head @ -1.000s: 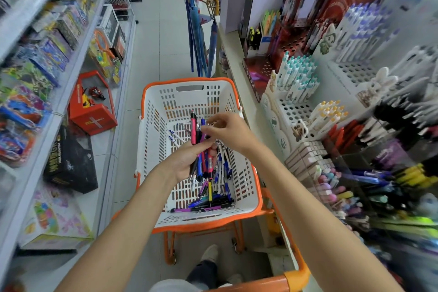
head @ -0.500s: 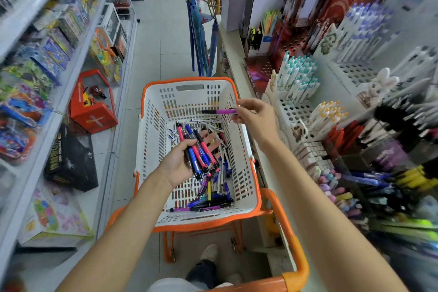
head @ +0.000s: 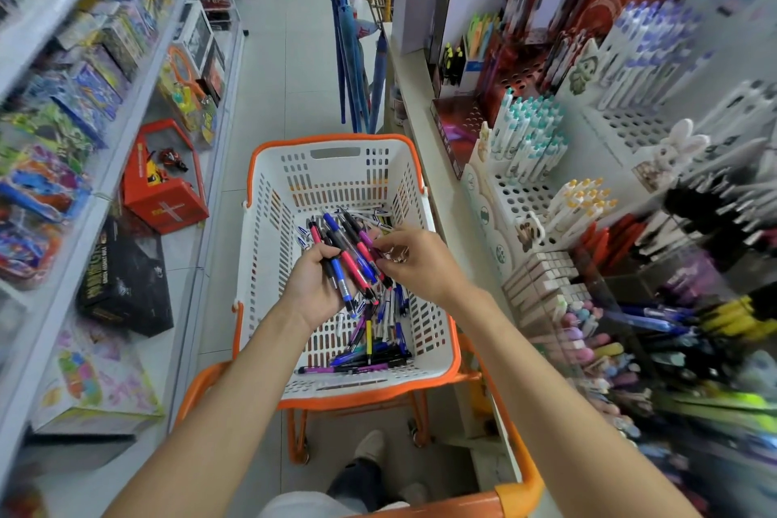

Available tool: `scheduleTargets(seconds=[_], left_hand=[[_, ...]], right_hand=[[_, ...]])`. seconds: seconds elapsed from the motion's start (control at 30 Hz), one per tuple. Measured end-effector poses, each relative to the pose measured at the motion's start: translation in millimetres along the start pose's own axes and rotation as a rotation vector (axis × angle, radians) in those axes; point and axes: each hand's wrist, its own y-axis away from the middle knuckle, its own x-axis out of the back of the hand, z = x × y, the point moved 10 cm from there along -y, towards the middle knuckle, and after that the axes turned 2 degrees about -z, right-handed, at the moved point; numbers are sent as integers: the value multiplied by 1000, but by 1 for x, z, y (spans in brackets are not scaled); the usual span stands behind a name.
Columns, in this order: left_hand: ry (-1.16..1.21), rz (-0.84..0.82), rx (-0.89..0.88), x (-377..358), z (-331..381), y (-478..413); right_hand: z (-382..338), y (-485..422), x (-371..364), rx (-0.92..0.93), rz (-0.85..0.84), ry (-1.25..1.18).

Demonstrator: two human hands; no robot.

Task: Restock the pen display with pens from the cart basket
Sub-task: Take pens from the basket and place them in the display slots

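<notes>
Over the white cart basket with an orange rim (head: 336, 139), my left hand (head: 313, 286) grips a bundle of pens (head: 347, 254), pink, blue and black, fanned upward. My right hand (head: 414, 263) reaches into the bundle from the right and pinches a purple pen (head: 370, 242) among them. More loose pens (head: 370, 349) lie on the basket floor below my hands. The pen display (head: 656, 307) fills the shelf to the right, with clear bins of coloured pens and white racks of upright pens.
The orange cart handle (head: 517, 492) is at the bottom right. Toy boxes fill the left shelves (head: 75, 105), with a red box (head: 164, 198) and a black box (head: 126, 282) low down. Umbrellas (head: 357, 55) hang beyond the basket. The tiled aisle (head: 286, 34) runs ahead.
My right hand, which held a purple pen out toward the display half a second ago, has come back to the bundle in my left hand. The left hand has lifted slightly.
</notes>
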Motion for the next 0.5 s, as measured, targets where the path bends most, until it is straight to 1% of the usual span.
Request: scheduleTargets(seconds=[0.1, 0.13, 0.2, 0.33, 0.43, 0.5], left_hand=[[-33, 4, 7, 0, -3, -1], [-41, 34, 10, 4, -3, -2], [-87, 66, 19, 5, -6, -1], [-171, 63, 27, 4, -10, -1], [-259, 2, 75, -1, -16, -1], [-320, -63, 135, -9, -23, 3]], right_hand=[[4, -1, 0, -7, -17, 32], [7, -1, 2, -23, -9, 10], [13, -1, 9, -68, 39, -79], [26, 1, 24, -167, 110, -337], [28, -6, 45, -179, 187, -288], [29, -16, 48, -199, 143, -278]])
